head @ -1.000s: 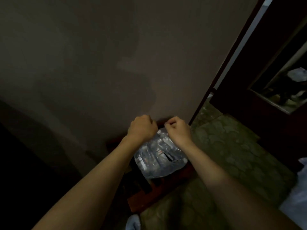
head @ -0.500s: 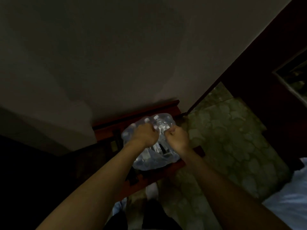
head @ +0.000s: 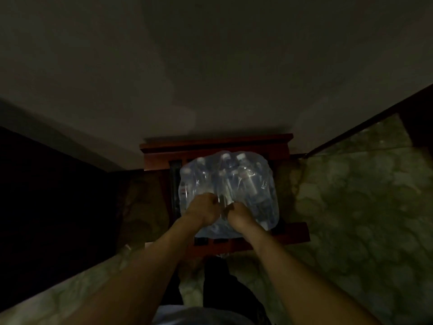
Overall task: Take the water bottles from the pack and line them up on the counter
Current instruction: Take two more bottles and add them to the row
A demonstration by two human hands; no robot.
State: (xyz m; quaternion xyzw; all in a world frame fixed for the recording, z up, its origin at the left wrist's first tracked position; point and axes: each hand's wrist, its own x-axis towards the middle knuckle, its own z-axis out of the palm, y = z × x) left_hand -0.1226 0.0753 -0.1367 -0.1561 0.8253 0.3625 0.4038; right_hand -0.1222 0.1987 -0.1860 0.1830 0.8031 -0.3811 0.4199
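Observation:
A shrink-wrapped pack of water bottles (head: 248, 181) lies on a low dark red wooden stand (head: 288, 148) against the wall. Several clear bottles with white caps show through the plastic. My left hand (head: 202, 211) and my right hand (head: 239, 215) sit side by side on the near top of the pack, both fists closed on the plastic wrap, which is bunched between them. The near edge of the pack is hidden behind my hands and wrists.
A plain grey wall (head: 210, 78) rises right behind the stand. A green mottled stone floor (head: 351, 207) spreads to the right and in front. A dark shape (head: 46, 195) fills the left side. My legs (head: 218, 289) stand just before the stand. The light is dim.
The camera has tilted down and moved closer, so the whole pack and stand show. Both hands have slid from the pack's far top toward its near side, still gripping the wrap.

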